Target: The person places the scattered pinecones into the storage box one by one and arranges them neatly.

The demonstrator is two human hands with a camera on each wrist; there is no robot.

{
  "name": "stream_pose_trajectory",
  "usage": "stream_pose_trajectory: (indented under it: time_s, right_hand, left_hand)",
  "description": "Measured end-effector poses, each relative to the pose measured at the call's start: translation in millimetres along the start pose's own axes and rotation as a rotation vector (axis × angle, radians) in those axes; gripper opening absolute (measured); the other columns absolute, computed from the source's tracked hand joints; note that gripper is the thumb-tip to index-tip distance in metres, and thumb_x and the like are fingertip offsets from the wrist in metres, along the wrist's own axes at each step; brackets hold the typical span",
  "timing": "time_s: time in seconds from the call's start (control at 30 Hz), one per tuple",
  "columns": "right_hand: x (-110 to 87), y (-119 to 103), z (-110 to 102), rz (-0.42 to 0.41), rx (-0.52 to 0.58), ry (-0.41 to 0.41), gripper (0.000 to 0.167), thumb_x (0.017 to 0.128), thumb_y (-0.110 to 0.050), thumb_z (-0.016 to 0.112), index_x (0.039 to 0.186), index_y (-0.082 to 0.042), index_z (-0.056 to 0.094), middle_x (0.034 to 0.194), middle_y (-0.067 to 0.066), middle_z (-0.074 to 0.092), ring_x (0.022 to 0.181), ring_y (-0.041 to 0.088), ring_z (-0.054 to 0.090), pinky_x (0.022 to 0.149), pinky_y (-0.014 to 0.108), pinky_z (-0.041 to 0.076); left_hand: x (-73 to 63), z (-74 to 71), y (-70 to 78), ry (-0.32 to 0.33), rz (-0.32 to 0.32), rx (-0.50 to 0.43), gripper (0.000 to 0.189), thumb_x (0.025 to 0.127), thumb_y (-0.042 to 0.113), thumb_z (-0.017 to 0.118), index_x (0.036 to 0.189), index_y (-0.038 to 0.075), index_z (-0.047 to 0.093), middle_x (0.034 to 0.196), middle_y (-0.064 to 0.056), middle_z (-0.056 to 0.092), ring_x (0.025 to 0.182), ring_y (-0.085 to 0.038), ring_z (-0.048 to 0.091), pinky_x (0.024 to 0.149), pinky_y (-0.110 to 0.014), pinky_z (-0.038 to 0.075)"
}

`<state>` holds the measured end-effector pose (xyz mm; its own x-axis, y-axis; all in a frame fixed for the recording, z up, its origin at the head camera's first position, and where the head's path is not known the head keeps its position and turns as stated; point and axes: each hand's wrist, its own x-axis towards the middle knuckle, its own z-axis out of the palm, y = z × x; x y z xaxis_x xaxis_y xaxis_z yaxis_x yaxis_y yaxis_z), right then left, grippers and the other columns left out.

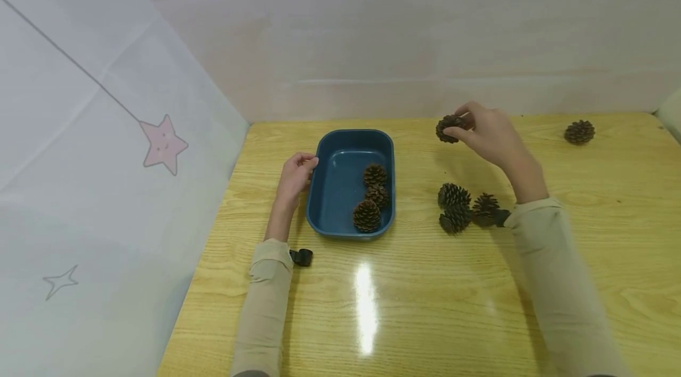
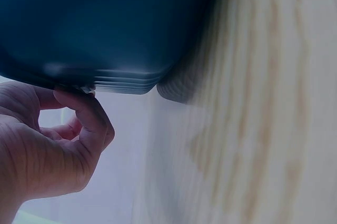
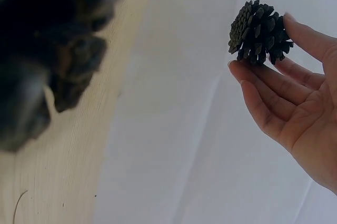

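A dark blue rectangular bin (image 1: 340, 185) stands on the table with three pine cones (image 1: 375, 175) lying along its right side. My left hand (image 1: 295, 176) pinches the bin's left rim; in the left wrist view the thumb and curled fingers (image 2: 87, 110) meet at that edge. To the right of the bin, my right hand (image 1: 492, 135) holds a pine cone (image 1: 448, 130) above the table near its back edge. The right wrist view shows this pine cone (image 3: 259, 33) between the thumb and the fingertips.
Three more pine cones (image 1: 454, 207) sit close together on the table, below the right hand. Another pine cone (image 1: 579, 132) lies at the far right, near the back edge. White sheeting (image 1: 372, 34) with printed stars hangs behind and to the left of the wooden table (image 1: 415, 306).
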<state>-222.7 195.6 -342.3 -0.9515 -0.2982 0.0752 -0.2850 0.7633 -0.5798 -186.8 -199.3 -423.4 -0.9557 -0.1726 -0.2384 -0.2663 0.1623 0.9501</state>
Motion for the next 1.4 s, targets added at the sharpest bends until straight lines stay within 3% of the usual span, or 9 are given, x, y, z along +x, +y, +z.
stream_pose_trajectory:
  time_s: [0.83, 1.4]
  right_hand:
    - [16.1, -32.4, 15.5, -0.075, 0.008, -0.063, 0.053, 0.104, -0.037, 0.065, 0.136, 0.003, 0.053, 0.121, 0.027, 0.066, 0.111, 0.042, 0.063, 0.090, 0.058, 0.050]
    - [25.3, -51.7, 32.9, -0.130, -0.008, -0.080, 0.045, 0.103, -0.030, 0.068, 0.132, 0.002, 0.057, 0.117, 0.025, 0.068, 0.102, 0.039, 0.066, 0.085, 0.054, 0.053]
  left_hand:
    - [-0.9, 0.1, -0.3, 0.010, 0.006, 0.018, 0.031, 0.105, 0.023, 0.061, 0.127, 0.002, 0.065, 0.096, -0.006, 0.056, 0.076, -0.016, 0.059, 0.061, -0.024, 0.051]
    - [-1.5, 0.7, 0.5, 0.009, 0.011, 0.025, 0.032, 0.105, 0.023, 0.061, 0.128, 0.001, 0.064, 0.097, -0.006, 0.056, 0.076, -0.016, 0.061, 0.061, -0.024, 0.050]
